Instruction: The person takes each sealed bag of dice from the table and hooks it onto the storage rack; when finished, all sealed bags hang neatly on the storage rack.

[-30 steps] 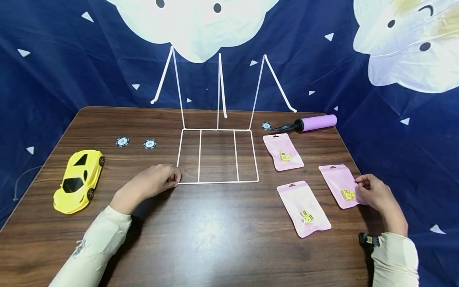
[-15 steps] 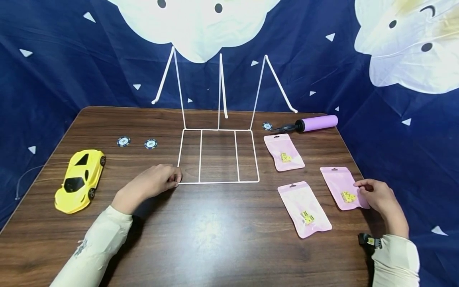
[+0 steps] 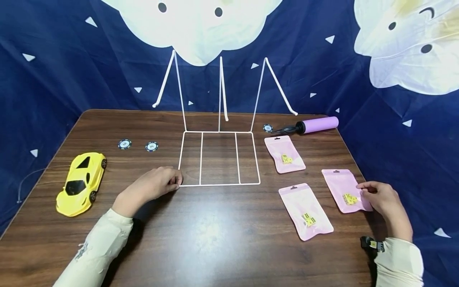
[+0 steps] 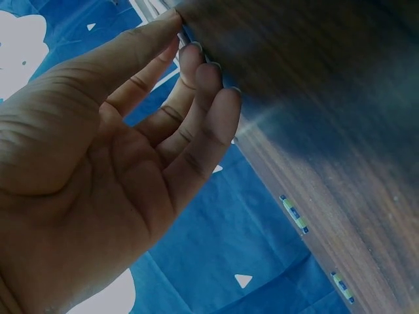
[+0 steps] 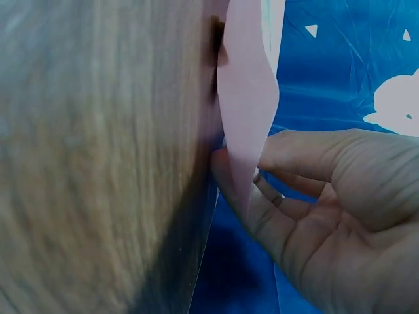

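Note:
My left hand (image 3: 154, 184) is at the near left corner of a white wire rack (image 3: 219, 185), thumb and forefinger pinching its frame; its other fingers are loosely bent in the left wrist view. The rack lies with its grid on the table and three bent prongs rising at the back. At the right, my right hand (image 3: 385, 201) pinches the edge of a pink zip bag (image 3: 337, 183) with yellow dice (image 3: 350, 199) inside. In the right wrist view the thumb is on one face of the bag (image 5: 247, 85), a finger on the other.
Two more pink bags of dice, one farther back (image 3: 283, 147) and one nearer (image 3: 301, 199), lie between rack and right hand. A purple hand pump (image 3: 319, 124) and a poker chip (image 3: 267, 128) are behind them. Two chips (image 3: 124, 144) and a yellow toy car (image 3: 81, 183) sit left.
The fingers of my right hand have shifted slightly at the bag's edge, and the thumb now shows more. My left hand stays at the rack's corner. The head view has tilted a little.

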`<action>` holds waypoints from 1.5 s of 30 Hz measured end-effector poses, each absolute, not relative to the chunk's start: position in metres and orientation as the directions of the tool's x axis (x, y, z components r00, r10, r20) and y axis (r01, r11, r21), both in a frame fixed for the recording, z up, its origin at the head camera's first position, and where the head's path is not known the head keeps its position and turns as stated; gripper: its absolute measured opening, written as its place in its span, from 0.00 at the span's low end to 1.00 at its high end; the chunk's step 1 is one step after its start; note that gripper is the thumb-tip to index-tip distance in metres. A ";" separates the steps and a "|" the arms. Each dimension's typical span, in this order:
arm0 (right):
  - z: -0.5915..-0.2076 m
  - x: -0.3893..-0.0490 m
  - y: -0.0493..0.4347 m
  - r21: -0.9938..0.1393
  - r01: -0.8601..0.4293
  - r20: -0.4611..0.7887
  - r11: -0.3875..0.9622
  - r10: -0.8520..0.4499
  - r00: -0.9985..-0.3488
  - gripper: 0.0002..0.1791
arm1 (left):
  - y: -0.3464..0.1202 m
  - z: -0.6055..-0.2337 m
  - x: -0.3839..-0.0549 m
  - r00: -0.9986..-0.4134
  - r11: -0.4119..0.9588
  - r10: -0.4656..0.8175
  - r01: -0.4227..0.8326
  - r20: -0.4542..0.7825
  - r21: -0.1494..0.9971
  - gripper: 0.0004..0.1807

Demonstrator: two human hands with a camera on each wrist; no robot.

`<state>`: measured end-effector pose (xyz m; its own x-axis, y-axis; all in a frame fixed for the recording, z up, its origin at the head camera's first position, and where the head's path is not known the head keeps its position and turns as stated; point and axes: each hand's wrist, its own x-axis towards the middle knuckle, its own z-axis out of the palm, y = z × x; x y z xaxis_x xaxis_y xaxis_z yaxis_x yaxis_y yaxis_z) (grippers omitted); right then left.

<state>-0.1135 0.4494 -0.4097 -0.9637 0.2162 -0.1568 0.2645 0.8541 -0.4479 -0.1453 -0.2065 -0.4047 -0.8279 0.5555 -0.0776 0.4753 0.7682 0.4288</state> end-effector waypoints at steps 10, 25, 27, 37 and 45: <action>-0.409 -0.110 0.454 -0.449 0.201 -0.151 0.871 0.148 -0.977 0.12 | -0.206 -0.411 -0.141 -0.830 0.775 0.550 0.470 -0.085 0.423 0.13; -0.414 -0.101 0.454 -0.445 0.159 -0.041 0.881 0.158 -0.987 0.11 | -0.205 -0.409 -0.146 -0.820 0.760 0.569 0.495 -0.062 0.421 0.13; -0.414 -0.101 0.454 -0.444 0.141 -0.010 0.885 0.153 -0.988 0.11 | -0.205 -0.408 -0.145 -0.820 0.759 0.568 0.493 -0.064 0.425 0.13; -0.413 -0.101 0.447 -0.441 0.065 0.156 0.895 0.148 -0.977 0.11 | -0.206 -0.406 -0.144 -0.826 0.765 0.561 0.488 -0.061 0.420 0.13; -0.412 -0.100 0.441 -0.463 0.014 0.250 0.886 0.146 -0.957 0.11 | -0.206 -0.406 -0.144 -0.826 0.767 0.560 0.489 -0.060 0.415 0.13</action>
<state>-0.1002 0.4413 -0.4118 -0.9572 0.1461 0.2500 0.0144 0.8863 -0.4629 -0.1435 -0.2062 -0.4059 -0.8264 0.5599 -0.0597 0.4894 0.7667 0.4154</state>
